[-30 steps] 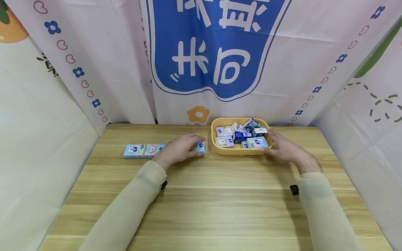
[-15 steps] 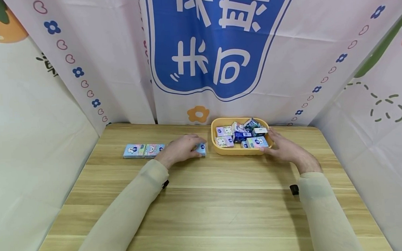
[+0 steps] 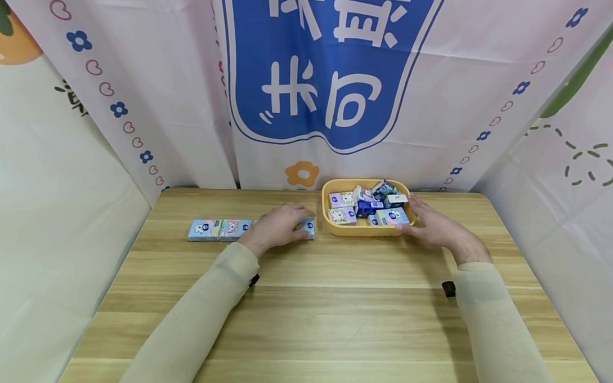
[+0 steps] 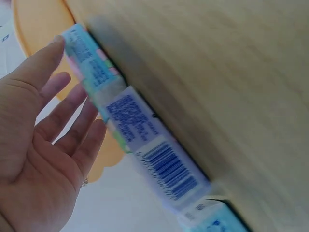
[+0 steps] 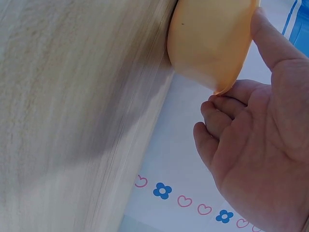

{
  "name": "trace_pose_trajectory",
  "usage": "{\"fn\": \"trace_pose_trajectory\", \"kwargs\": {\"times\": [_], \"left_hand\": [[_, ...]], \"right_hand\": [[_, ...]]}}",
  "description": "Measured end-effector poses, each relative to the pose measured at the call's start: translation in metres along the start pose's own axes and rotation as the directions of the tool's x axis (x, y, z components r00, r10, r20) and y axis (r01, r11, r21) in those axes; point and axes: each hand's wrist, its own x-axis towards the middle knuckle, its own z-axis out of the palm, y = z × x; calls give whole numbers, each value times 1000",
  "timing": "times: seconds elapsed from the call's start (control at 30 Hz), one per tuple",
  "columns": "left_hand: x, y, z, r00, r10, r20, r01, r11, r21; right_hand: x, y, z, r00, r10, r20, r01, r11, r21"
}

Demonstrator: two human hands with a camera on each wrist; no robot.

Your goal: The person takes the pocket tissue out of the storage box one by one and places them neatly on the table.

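My left hand [image 3: 277,229] holds the light-blue tissue pack [image 3: 310,228] at the right end of a row, flat on the table. In the left wrist view its thumb touches the near side of that pack [image 4: 89,60], while the fingers lie along the far side. A lilac tissue pack [image 4: 154,145] with a barcode adjoins it; the hand mostly covers it in the head view. Two more packs [image 3: 204,230] continue the row leftward. My right hand [image 3: 433,223] grips the right end of a yellow basket [image 3: 363,231], thumb and fingertips at its rim.
Inside the basket lie lilac tissue packs [image 3: 341,215], a blue-and-pink pack [image 3: 394,216], a dark blue pack [image 3: 365,210] and several others. A printed curtain [image 3: 193,133] hangs behind the wooden table [image 3: 341,325], with white sheets at both sides.
The left hand has shifted slightly right with the end tissue pack, which now lies flatter at the row's end. The right hand and the basket stay where they were.
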Motion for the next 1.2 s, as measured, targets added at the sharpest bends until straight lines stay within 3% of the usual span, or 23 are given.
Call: {"fn": "trace_pose_trajectory", "kwargs": {"times": [0.47, 0.73, 0.97, 1.2], "left_hand": [[20, 30, -17, 993, 57, -100, -58, 998, -12], [43, 50, -17, 985, 124, -117, -121, 992, 35], [64, 69, -12, 992, 109, -63, -109, 994, -5], [85, 83, -2, 988, 125, -88, -125, 992, 10]], "right_hand": [[-3, -4, -3, 999, -32, -15, 31, 999, -31], [-4, -3, -2, 999, -26, -18, 25, 999, -34], [-2, -2, -2, 999, -30, -11, 30, 999, -35], [-2, 0, -2, 999, -41, -14, 41, 999, -29]]}}
